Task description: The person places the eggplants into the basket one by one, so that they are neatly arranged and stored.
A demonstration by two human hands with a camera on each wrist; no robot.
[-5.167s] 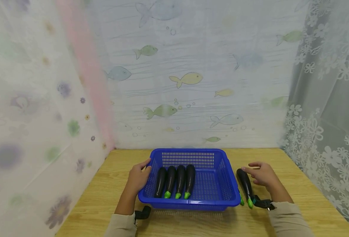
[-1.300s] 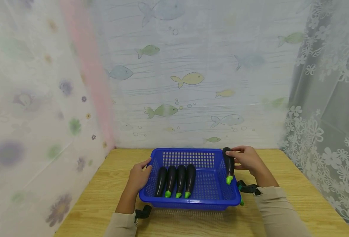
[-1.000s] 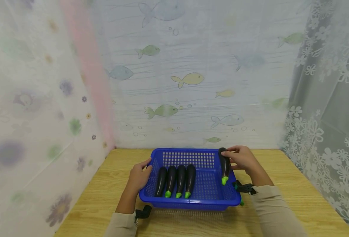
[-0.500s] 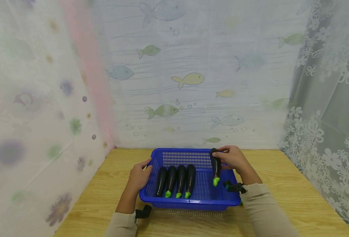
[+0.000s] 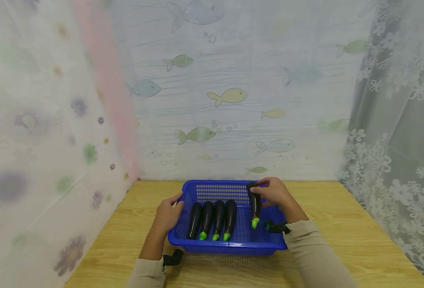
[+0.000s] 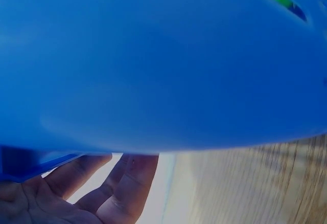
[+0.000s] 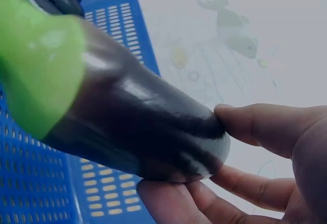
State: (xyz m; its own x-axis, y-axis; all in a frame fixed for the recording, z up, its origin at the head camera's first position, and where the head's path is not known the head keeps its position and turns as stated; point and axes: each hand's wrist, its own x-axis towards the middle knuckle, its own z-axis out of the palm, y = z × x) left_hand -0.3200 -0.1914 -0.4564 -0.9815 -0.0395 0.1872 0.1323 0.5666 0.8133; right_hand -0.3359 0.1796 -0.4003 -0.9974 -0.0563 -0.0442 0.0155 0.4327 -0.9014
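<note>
My right hand [image 5: 274,193] pinches a dark eggplant [image 5: 255,204] near its rounded end, over the right part of the blue plastic basket [image 5: 230,245]. Its green stem end [image 7: 41,63] points down towards me. In the right wrist view, thumb and fingertips press on opposite sides of the rounded end. Several more eggplants [image 5: 218,219] lie side by side in the basket's left half, stems towards me. My left hand [image 5: 167,214] holds the basket's left rim. In the left wrist view, the basket wall [image 6: 153,70] hides part of that hand.
The basket stands on a wood-grain table [image 5: 341,232]. Behind it hangs a fish-patterned curtain [image 5: 230,120], with a flowered sheet [image 5: 46,160] on the left and a lace curtain [image 5: 402,180] on the right.
My right hand picked up the eggplant from the table right of the basket and carried it left over the rim. A green stem beside the basket is now hidden by my sleeve. The left hand stays.
</note>
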